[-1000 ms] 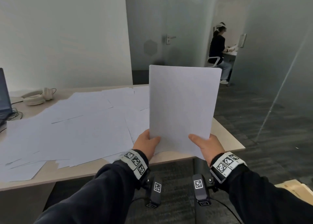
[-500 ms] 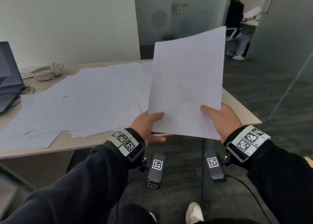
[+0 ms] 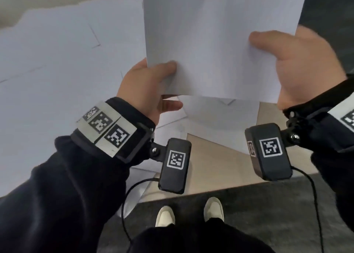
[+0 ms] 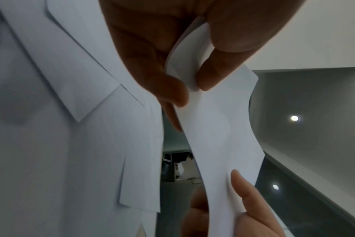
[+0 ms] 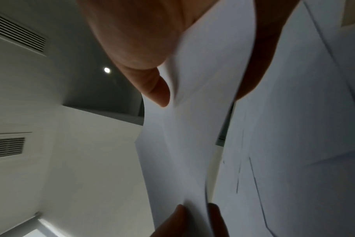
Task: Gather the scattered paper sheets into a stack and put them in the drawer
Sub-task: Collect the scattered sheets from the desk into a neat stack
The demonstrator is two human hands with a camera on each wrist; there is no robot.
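I hold a thin stack of white paper sheets [image 3: 216, 42] upright over the desk's near right corner. My left hand [image 3: 151, 84] pinches its lower left corner, thumb on the front and fingers behind. My right hand [image 3: 298, 65] grips the lower right edge the same way. In the left wrist view the held sheets [image 4: 217, 128] bend between thumb and fingers. The right wrist view shows the same sheets [image 5: 192, 128] from the other side. Several loose sheets [image 3: 63, 70] lie scattered and overlapping on the desk to the left and beneath the stack. No drawer is in view.
The light wooden desk [image 3: 220, 168] shows bare at its near right corner, with its front edge just below my wrists. Dark carpet and my two shoes [image 3: 213, 208] lie below the edge. Cables hang from the wrist cameras.
The head view has tilted down and closer, so the wall, laptop and headphones have left the frame. Both hands have kept hold of the sheets, which now hang lower over the desk corner.
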